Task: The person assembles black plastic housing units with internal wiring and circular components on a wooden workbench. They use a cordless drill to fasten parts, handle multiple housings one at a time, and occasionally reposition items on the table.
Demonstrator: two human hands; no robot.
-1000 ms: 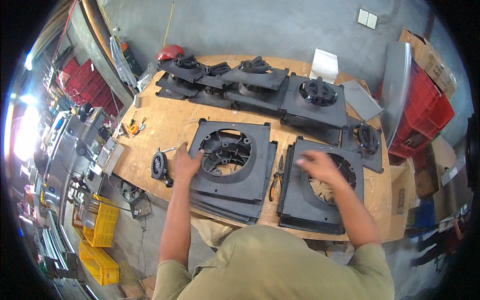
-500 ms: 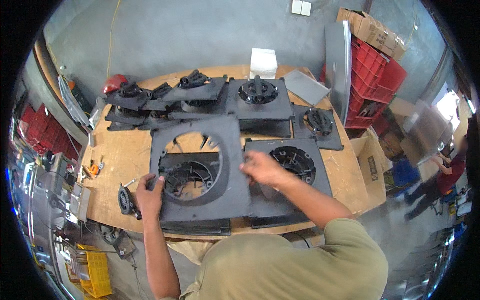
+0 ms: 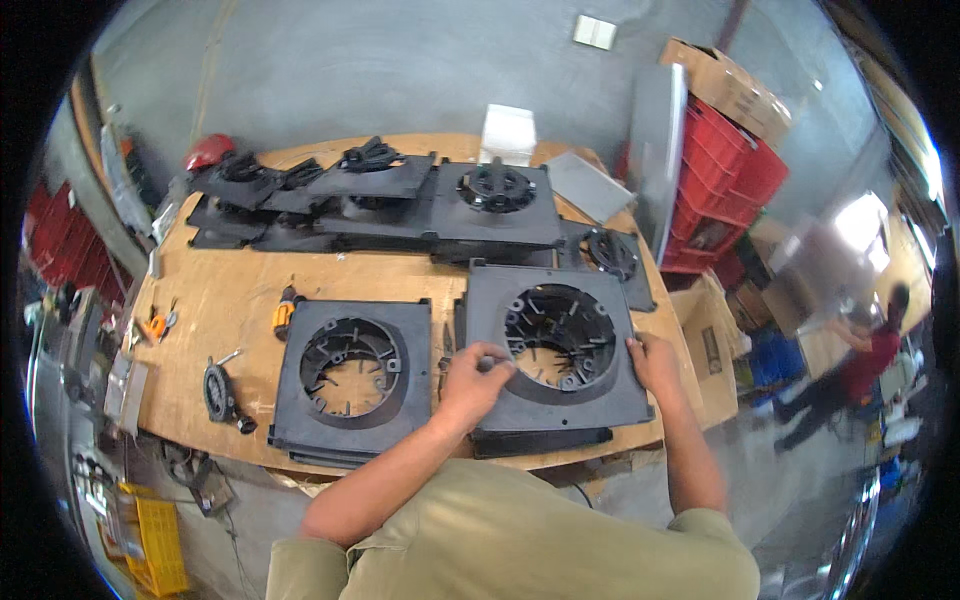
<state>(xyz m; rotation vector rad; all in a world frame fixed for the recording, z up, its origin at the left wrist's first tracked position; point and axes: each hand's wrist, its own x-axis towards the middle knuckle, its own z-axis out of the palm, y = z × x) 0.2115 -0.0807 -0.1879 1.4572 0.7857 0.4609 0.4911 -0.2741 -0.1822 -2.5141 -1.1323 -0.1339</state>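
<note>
A square black plastic panel with a large round opening lies on a stack at the front right of the table. My right hand holds its right edge, fingers at the side. Over its left edge, beside the opening, my left hand is closed with curled fingers on the panel; its grip underneath is hidden. To the left lies another stack whose top black panel has a round opening with posts inside. A dark, plier-like tool stands partly hidden between the stacks.
A yellow-and-black power driver lies behind the left stack, a round black part beside it. More black panels with round fittings line the back. Red crates stand at right; a person is farther off.
The large panel has moved from the left stack to the right one, with both hands on it. The left stack's top panel and the power driver have come into sight. My view has shifted.
</note>
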